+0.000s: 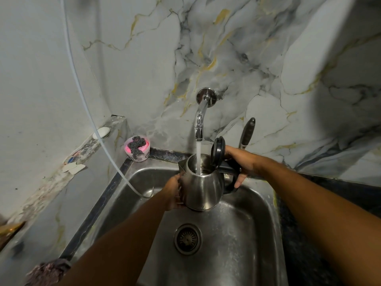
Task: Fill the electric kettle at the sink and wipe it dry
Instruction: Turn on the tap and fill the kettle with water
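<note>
A stainless steel electric kettle (203, 185) is held upright over the steel sink (243, 223), its black lid (217, 152) flipped open. Water runs from the chrome wall tap (199, 120) straight into the kettle's mouth. My right hand (240, 164) grips the black handle on the kettle's right side. My left hand (173, 193) presses against the kettle's lower left side, below the spout. The kettle's base hangs above the sink floor, behind the drain (187, 238).
A pink tub with a steel scourer (137, 148) stands at the sink's back left corner. A white tube (88, 112) curves down into the sink. A black-handled utensil (247, 132) leans on the marble wall behind my right hand. A soap bar (101, 132) lies on the left ledge.
</note>
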